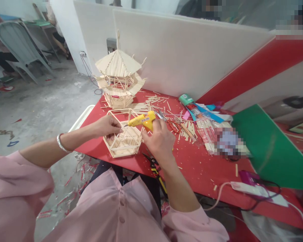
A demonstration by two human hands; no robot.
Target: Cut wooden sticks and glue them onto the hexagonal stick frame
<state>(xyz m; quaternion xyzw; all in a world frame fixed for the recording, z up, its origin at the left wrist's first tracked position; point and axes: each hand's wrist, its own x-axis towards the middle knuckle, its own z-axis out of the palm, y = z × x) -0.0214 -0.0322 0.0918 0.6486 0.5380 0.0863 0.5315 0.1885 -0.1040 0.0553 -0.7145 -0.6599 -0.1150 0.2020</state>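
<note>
A yellow hot glue gun (144,121) is gripped in my right hand (162,140), its nozzle pointing left. Close to that nozzle, the fingers of my left hand (108,126) are pinched together; what lies between them is too small to make out. Beneath both hands sits a hexagonal frame of thin wooden sticks (125,151), near the table's front edge. Behind it stands a stick-built pagoda model (118,65) with two roof tiers. Loose wooden sticks (154,99) lie scattered beside the pagoda.
Yellow-and-black pliers (159,178) hang over the front edge of the red table (189,171). Red-handled scissors (173,127), packaged sticks (206,136) and a green bottle (186,99) lie to the right. A white power strip (257,191) with cords lies at far right. A green board (272,148) leans behind.
</note>
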